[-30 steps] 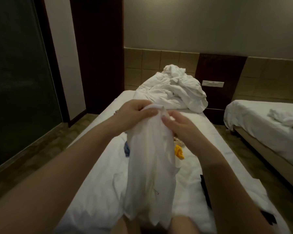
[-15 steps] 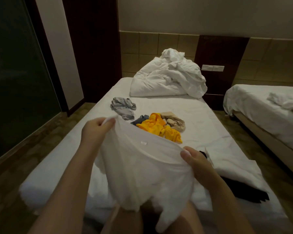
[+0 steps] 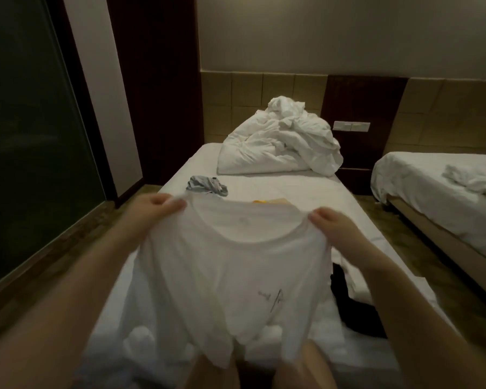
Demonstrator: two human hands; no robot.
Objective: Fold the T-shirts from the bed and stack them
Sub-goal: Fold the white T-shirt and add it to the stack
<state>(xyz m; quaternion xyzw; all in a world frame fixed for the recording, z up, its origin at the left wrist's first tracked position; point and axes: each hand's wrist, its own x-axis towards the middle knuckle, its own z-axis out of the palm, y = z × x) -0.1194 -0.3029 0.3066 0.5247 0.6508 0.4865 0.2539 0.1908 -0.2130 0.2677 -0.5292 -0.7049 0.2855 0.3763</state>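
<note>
Head view: we hold a white short-sleeved cotton T-shirt (image 3: 230,276) up by its shoulders over the near end of the long white-sheeted bed (image 3: 306,197). Our left hand (image 3: 157,206) pinches the left shoulder seam between thumb and curled fingers. Our right hand (image 3: 334,223) pinches the right shoulder in the same way. The shirt hangs spread between them, round collar uppermost, with a small dark print low on its right side and its hem near our knees.

The hanging shirt blocks much of the bed behind it. Only a thin strip of a bright yellow garment (image 3: 267,201) shows just above the collar. A crumpled grey garment (image 3: 206,186) lies on the sheet farther off, to the left of the collar. A black cloth (image 3: 354,304) lies on the near right of the bed, partly hidden by the shirt's right edge and our right forearm.

At the far end of the bed a bunched white duvet (image 3: 278,144) is piled against the tiled headboard wall. Right of it a pale switch plate (image 3: 351,126) sits on a dark wooden panel (image 3: 362,102). A second white bed (image 3: 432,186) stands to the right across a strip of floor, with a rumpled white cloth (image 3: 472,182) on top. A tall dark glass pane (image 3: 26,136) fills the left side.
</note>
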